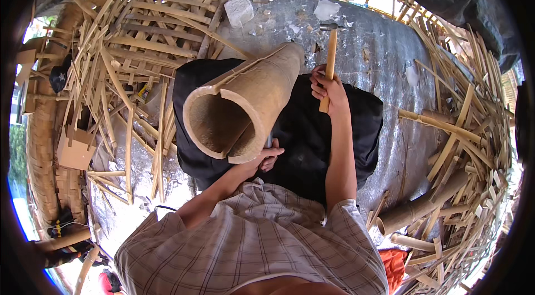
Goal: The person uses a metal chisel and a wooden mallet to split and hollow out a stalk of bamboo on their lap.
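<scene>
Bamboo tube: A thick, pale tube [259,97] lies across the lap of a seated person in a checked shirt [251,245], its open end facing the wearer and its far end pointing away over the dark cloth [304,144] covering the legs.
Split: A gap runs along the tube's upper side from a step in the rim; another slit cuts the rim at its lower edge.
Right hand: The right grip [332,91] is closed around the wooden handle of a hammer [331,55], held nearly upright just right of the tube, its dark head uppermost and clear of the bamboo.
Left hand: The left grip [267,161] sits low beside the tube's near end, fingers curled; a sliver of grey shows above them, perhaps a tool, but the tube hides too much to tell what, if anything, it holds.
Floor: A silvery sheet [384,72] spreads beneath, with a white block [239,11] near its far edge.
Left side: Woven bamboo slats [161,44] lie heaped near a cardboard box [76,147].
Right side: Loose bamboo strips [471,128] pile up around a darker bamboo length [418,208], an orange cloth [394,270] below.
</scene>
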`<state>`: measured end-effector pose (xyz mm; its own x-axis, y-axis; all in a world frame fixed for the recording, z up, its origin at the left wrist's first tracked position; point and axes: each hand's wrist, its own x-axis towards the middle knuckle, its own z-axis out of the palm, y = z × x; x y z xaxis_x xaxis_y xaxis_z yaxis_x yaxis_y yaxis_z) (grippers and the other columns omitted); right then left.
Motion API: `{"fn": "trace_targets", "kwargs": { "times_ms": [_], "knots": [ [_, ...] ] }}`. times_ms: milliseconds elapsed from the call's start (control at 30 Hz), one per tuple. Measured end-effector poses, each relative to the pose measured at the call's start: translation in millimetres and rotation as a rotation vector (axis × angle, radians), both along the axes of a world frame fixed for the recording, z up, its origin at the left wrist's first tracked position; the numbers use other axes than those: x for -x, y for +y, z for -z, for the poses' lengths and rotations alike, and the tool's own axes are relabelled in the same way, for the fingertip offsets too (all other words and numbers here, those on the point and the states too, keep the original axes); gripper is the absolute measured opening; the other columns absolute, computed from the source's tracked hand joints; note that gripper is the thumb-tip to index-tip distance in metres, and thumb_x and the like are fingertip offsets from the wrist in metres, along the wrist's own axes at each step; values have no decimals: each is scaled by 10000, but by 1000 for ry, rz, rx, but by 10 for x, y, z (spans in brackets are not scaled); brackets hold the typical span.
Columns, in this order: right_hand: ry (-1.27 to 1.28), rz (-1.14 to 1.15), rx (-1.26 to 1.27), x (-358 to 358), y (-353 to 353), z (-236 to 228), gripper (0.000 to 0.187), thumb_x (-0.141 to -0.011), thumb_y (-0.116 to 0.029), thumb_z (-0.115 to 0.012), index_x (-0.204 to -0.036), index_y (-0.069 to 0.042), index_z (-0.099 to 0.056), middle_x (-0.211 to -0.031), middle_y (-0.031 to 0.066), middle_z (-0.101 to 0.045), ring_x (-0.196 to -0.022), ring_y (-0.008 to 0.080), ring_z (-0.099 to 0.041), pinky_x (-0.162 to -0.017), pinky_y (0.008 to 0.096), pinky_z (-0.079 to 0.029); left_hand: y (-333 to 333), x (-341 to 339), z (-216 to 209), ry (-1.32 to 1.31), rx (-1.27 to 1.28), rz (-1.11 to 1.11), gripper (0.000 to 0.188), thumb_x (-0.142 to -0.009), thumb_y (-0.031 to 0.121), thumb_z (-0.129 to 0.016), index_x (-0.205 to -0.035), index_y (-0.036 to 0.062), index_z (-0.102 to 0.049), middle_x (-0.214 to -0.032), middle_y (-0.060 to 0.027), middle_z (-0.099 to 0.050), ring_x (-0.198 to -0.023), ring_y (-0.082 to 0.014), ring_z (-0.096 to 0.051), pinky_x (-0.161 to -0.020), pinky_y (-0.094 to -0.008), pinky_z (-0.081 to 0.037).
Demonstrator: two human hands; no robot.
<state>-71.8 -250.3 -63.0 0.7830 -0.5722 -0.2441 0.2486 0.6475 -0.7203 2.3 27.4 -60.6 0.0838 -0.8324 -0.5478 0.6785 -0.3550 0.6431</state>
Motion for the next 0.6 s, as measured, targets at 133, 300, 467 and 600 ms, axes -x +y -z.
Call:
{"fn": "trace_targets", "kwargs": {
  "times_ms": [133, 300, 467, 600],
  "knots": [
    [16, -24, 21, 5, 67, -32, 109, -920, -11, -630, -999, -53, -567, -754, 46, -521, -479, 59, -374, -429, 229, -313, 46, -35, 68, 45, 53, -8, 303, -917, 140, -688, -734, 121, -447, -483, 33, -374, -359, -84, -349, -381, -256, -279],
    [154, -65, 36, -38, 85, 99, 88, -918, -23, -629, -995, -30, -586, -756, 33, -513, -474, 49, -365, -441, 221, -329, 17, -78, 73, 140, 105, -23, 300, -904, 116, -672, -706, 113, -446, -475, 21, -370, -358, -104, -346, -388, -276, -283],
    [168, -72, 110, -87, 82, 102, 88, -907, -24, -633, -985, -20, -593, -740, 32, -531, -485, 53, -406, -452, 228, -349, 49, -156, 94, 273, 233, -49, 272, -917, 156, -602, -705, 99, -442, -486, 14, -359, -394, -111, -351, -464, -301, -338],
    [197, -81, 139, -40, 71, 117, 76, -902, -22, -621, -974, -15, -596, -735, 43, -550, -487, 62, -430, -453, 233, -370, 58, -199, 101, 433, 368, -138, 255, -921, 180, -577, -716, 98, -448, -487, 19, -360, -401, -108, -338, -471, -295, -328]
  ]
}}
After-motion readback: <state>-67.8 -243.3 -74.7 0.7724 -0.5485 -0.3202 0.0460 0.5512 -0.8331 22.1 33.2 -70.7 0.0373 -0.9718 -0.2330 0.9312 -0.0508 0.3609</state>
